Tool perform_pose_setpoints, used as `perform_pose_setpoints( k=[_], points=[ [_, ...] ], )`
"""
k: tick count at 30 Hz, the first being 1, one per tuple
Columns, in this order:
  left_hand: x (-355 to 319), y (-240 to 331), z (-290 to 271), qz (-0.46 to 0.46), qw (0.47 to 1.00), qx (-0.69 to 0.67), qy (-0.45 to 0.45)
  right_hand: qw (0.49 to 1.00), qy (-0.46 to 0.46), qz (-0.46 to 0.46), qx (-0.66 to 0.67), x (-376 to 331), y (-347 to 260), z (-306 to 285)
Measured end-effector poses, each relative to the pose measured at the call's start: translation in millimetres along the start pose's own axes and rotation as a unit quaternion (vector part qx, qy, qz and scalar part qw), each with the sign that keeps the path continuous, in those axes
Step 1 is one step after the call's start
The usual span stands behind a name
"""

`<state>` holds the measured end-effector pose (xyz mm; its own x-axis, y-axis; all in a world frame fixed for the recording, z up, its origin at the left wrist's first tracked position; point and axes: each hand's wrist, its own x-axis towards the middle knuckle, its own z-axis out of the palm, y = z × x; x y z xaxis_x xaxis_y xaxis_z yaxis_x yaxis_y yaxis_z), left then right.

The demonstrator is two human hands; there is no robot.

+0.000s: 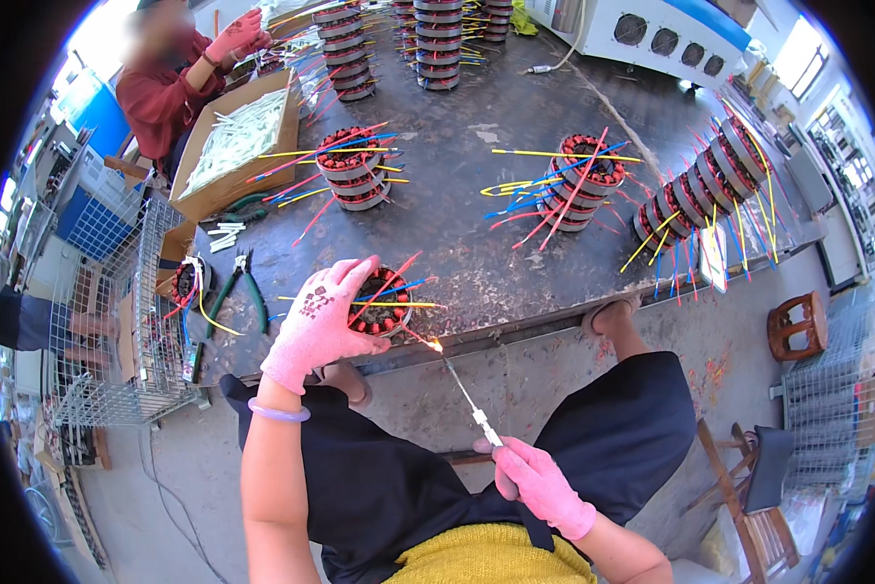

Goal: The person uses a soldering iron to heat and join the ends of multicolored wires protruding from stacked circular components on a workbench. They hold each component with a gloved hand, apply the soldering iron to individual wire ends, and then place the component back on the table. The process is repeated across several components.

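Note:
In a pink glove, my left hand (313, 323) grips the near rim of a motor stator (386, 318) at the table's front edge, fingers on its far side and thumb on its near side. Red, blue and yellow leads stick out of the stator to the right. My right hand (543, 484), also pink-gloved, is closed round the lower end of a thin torch-like rod (468, 396) with a white fitting. A small orange flame (436, 345) glows at the rod's tip, by the end of a red lead (417, 337).
Stacked stators (353, 170) with loose leads stand beyond, and another stack (579, 185) is to the right. A leaning column of stators (702, 185) lies at the far right. Green-handled pliers (255, 297) and white sleeves (226, 235) lie left. A co-worker (170, 92) sits behind a carton (192, 204).

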<state>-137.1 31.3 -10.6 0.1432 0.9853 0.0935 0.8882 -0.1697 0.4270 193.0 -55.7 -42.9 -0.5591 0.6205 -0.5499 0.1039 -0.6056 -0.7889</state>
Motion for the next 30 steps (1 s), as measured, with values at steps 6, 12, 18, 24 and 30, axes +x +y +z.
perform_pose_setpoints(
  k=[6,12,18,24,30],
  points=[
    [-1.0,0.5,-1.4,-0.011,1.000,-0.006,-0.005,1.000,0.000,-0.002,-0.008,3.0,-1.2,1.6],
    [0.3,4.2,-0.7,-0.019,1.000,0.001,-0.002,0.999,0.004,0.006,0.035,-0.2,-1.1,0.5],
    [-1.0,2.4,0.4,-0.020,1.000,0.015,0.002,1.000,-0.004,-0.005,0.025,0.7,-1.5,1.4],
    [-3.0,1.3,0.1,-0.026,1.000,0.010,0.000,0.999,0.000,0.005,0.044,-0.5,-8.7,6.2],
    [-2.6,2.7,-0.7,-0.021,1.000,0.002,0.001,1.000,0.002,0.000,0.017,0.5,-4.2,2.4]
  ],
)
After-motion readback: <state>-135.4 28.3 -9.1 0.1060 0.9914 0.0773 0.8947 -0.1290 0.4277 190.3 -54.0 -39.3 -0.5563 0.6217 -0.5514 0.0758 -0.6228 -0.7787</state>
